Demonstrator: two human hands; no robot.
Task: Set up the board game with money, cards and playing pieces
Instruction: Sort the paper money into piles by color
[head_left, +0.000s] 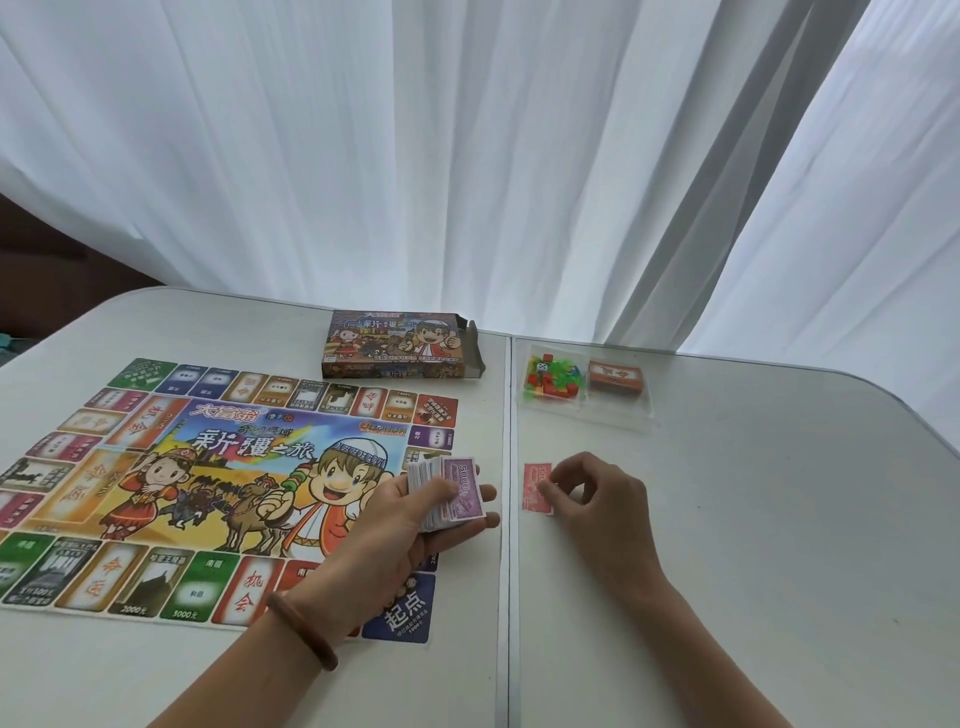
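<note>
Along the far edge by the sheer curtain (467, 156): open cardboard box (400, 345) and, right of the seam (506, 415), a clear plastic tray (587, 422) of small coloured pieces (550, 376) beside an orange deck (618, 383). Left of the seam, glossy board (218, 488) flat on the white table (753, 545), left hand (431, 512) over its right edge, fingers curled round a thick stack of notes (452, 493), thumb on top. Just right of the seam, red note (534, 491) lying flat, pinched by right hand (597, 499) between thumb and forefinger, with bare smooth tabletop out to the rounded corner.

Left hand (426, 512) cupped palm-up, right hand (597, 493) pinching
</note>
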